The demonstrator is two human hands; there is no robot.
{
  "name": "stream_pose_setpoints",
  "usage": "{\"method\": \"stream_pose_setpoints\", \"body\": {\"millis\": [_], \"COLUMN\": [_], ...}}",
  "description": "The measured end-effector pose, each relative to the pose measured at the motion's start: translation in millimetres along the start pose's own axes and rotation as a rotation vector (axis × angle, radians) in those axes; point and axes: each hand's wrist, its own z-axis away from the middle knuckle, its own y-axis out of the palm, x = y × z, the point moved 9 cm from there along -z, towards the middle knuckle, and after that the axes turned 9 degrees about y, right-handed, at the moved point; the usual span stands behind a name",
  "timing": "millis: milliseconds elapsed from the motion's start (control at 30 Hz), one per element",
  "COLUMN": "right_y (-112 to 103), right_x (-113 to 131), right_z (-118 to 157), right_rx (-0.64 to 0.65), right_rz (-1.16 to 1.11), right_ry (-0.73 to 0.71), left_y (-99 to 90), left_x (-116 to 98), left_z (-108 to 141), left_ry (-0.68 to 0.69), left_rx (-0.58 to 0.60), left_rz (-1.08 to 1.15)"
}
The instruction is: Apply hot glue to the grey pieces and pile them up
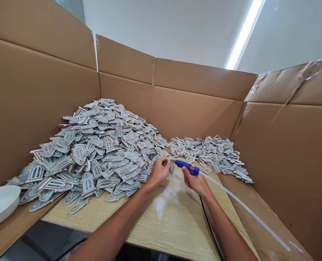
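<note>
My right hand [195,181] is wrapped round a blue hot glue gun [186,167], its nozzle pointing left. A long white glue stick [245,206] trails out of the gun's back end, and a black cord hangs below. Pinched in my left hand [160,171] is a small grey-white window-shaped piece [172,167], partly hidden by the fingers. The nozzle tip is close to this piece; whether they touch I cannot tell. To the left rises a large pile of similar arched window-shaped pieces [109,152].
A smaller pile of such pieces [210,150] lies at the back right. Cardboard walls [193,112] surround the wooden table [139,224]. Whitish glue smears [159,206] mark the tabletop. A white dish [0,203] sits at the left edge, and a short glue stick [296,247] at the right.
</note>
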Motion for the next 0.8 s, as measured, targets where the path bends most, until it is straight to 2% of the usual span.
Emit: {"method": "stream_pose_setpoints", "body": {"millis": [267, 500, 567, 667, 733, 800], "right_y": [9.5, 20.6, 13.4, -13.8, -31.0, -43.4], "right_x": [5.3, 14.6, 21.6, 25.1, 18.7, 9.7], "right_z": [2.8, 7.5, 9.1, 11.6, 11.6, 10.3], "right_rx": [0.083, 0.069, -0.024, -0.272, -0.381, -0.431], "right_rz": [-0.139, -0.13, -0.098, -0.101, -0.163, -0.233], "right_ry": [-0.001, -0.073, -0.123, -0.141, -0.083, -0.002], "left_y": [-3.6, -7.9, -3.7, 3.6, 7.1, 13.6], "left_x": [-9.4, -15.9, -17.3, -15.3, -8.2, 4.8], "left_z": [2.2, 3.1, 3.0, 4.4, 7.1, 12.6], "left_ry": [0.009, 0.045, 0.056, 0.041, -0.026, -0.164], "left_rx": [-0.011, -0.036, -0.005, 0.019, 0.026, 0.093], "left_rz": [-0.015, -0.141, -0.147, -0.151, -0.146, -0.101]}}
